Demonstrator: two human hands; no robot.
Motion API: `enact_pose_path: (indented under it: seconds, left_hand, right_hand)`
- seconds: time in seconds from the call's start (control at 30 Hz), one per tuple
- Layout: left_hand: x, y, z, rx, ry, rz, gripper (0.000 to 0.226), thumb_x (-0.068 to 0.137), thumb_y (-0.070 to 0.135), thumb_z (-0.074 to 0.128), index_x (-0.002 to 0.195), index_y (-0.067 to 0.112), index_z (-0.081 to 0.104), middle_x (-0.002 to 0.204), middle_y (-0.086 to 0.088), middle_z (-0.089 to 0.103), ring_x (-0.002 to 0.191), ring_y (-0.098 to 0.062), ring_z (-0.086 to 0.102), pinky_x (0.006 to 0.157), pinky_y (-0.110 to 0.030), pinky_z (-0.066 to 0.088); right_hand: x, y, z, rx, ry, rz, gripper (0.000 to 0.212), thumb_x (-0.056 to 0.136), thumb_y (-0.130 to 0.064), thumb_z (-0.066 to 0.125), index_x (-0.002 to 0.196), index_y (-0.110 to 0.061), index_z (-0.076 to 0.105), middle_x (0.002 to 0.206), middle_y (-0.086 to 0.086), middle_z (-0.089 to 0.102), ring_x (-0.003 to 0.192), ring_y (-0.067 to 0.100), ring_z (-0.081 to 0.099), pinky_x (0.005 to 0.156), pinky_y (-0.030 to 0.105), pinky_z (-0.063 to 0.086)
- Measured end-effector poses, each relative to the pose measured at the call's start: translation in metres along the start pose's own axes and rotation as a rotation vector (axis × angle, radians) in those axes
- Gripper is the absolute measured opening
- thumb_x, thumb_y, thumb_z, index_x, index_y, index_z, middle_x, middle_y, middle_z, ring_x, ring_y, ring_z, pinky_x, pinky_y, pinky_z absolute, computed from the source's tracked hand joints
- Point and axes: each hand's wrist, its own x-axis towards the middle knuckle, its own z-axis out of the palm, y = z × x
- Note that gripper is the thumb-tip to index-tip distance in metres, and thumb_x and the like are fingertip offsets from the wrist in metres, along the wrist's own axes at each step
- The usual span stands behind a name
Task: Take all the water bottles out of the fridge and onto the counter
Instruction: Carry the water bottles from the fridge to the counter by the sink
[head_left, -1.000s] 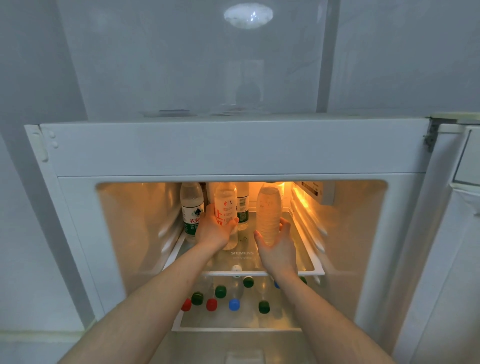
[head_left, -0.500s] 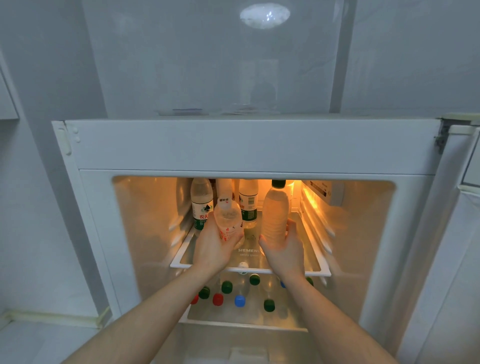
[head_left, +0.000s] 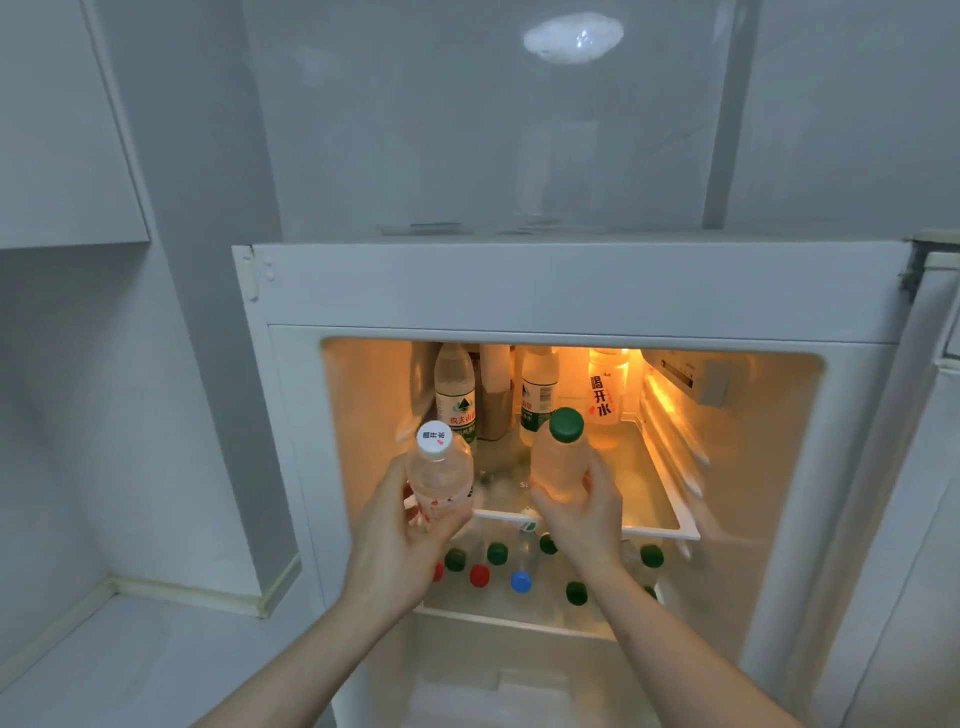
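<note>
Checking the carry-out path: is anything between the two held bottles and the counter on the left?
Nothing visible does. The white-capped bottle and green-capped bottle are at the fridge opening, and the counter lower left looks bare.

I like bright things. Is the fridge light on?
On. The inside of the fridge glows warm orange around the bottles on the top shelf, while the room outside looks grey.

The left hand (head_left: 397, 525) is covering the lower body of the white-capped bottle (head_left: 439, 475), and the right hand (head_left: 582, 512) is hiding the base of the green-capped bottle (head_left: 560, 457). On the lower shelf (head_left: 519, 618), bottles are showing only as coloured caps (head_left: 521, 581), some lying behind the wrists. The fridge door (head_left: 935, 415) is running off the right edge. Both forearms are leaving the bottom edge, blurring slightly
</note>
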Motion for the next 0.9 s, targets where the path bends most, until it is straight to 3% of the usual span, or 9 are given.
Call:
enact_pose_path:
  seconds: [0.1,0.17,0.27,0.37,0.53,0.63,0.77,0.9]
  left_hand:
    - [-0.035,0.011,-0.035,-0.043,0.038,-0.032,0.051,0.084,0.031,0.084,0.124,0.043,0.056,0.118,0.024,0.068,0.111,0.001,0.063,0.089,-0.021,0.051]
    - [-0.062,0.013,-0.063,-0.035,0.075,-0.068,0.052,0.083,0.026,0.085,0.124,0.041,0.058,0.118,0.023,0.069,0.111,-0.002,0.064,0.090,-0.023,0.050]
    - [-0.104,0.015,-0.099,0.018,0.103,-0.108,0.058,0.081,0.023,0.087,0.128,0.037,0.058,0.121,0.020,0.069,0.113,-0.005,0.064,0.096,-0.031,0.049]
    - [-0.162,0.017,-0.141,0.076,0.161,-0.173,0.057,0.079,0.019,0.088,0.126,0.036,0.060,0.120,0.020,0.069,0.113,-0.005,0.064,0.098,-0.030,0.047]
    - [-0.266,0.026,-0.205,0.162,0.271,-0.308,0.051,0.077,0.016,0.089,0.118,0.034,0.062,0.116,0.019,0.069,0.112,-0.004,0.063,0.093,-0.014,0.044]
    - [-0.338,0.036,-0.240,0.188,0.349,-0.404,0.051,0.077,0.021,0.090,0.115,0.038,0.062,0.114,0.024,0.068,0.109,0.002,0.062,0.086,-0.006,0.043]
    - [-0.428,0.055,-0.276,0.201,0.423,-0.529,0.053,0.076,0.023,0.090,0.118,0.039,0.061,0.114,0.019,0.071,0.108,-0.007,0.067,0.093,-0.026,0.049]
    - [-0.516,0.083,-0.304,0.247,0.555,-0.612,0.056,0.076,0.018,0.090,0.118,0.040,0.061,0.112,0.021,0.071,0.106,-0.001,0.067,0.091,-0.024,0.050]
  right_hand:
    - [-0.039,-0.027,0.020,0.104,-0.004,-0.014,0.065,0.077,-0.027,0.092,0.128,-0.035,0.055,0.124,-0.013,0.059,0.116,0.008,0.053,0.103,0.033,0.046]
    - [-0.070,-0.040,0.035,0.133,-0.033,-0.056,0.066,0.073,-0.027,0.095,0.129,-0.030,0.061,0.122,-0.013,0.064,0.113,0.008,0.056,0.099,0.025,0.046]
    - [-0.117,-0.057,0.046,0.229,-0.113,-0.163,0.069,0.066,-0.014,0.098,0.116,-0.047,0.063,0.110,-0.025,0.067,0.106,0.004,0.062,0.085,0.011,0.046]
    - [-0.178,-0.077,0.048,0.313,-0.302,-0.192,0.064,0.067,-0.005,0.097,0.110,-0.041,0.067,0.108,-0.014,0.072,0.103,0.013,0.068,0.088,0.029,0.054]
    - [-0.279,-0.108,0.051,0.412,-0.596,-0.072,0.050,0.066,-0.019,0.097,0.109,-0.026,0.072,0.105,-0.002,0.076,0.101,0.021,0.072,0.087,0.048,0.059]
    - [-0.340,-0.135,0.044,0.388,-0.768,-0.058,0.051,0.067,-0.013,0.098,0.107,-0.030,0.073,0.106,-0.005,0.077,0.102,0.014,0.073,0.087,0.037,0.057]
    - [-0.410,-0.169,0.032,0.378,-0.968,-0.086,0.053,0.068,-0.017,0.098,0.112,-0.032,0.072,0.110,-0.008,0.077,0.105,0.013,0.072,0.092,0.035,0.056]
    - [-0.483,-0.202,0.027,0.368,-1.120,-0.113,0.047,0.066,-0.016,0.099,0.101,-0.032,0.072,0.101,-0.012,0.078,0.098,0.008,0.072,0.088,0.024,0.055]
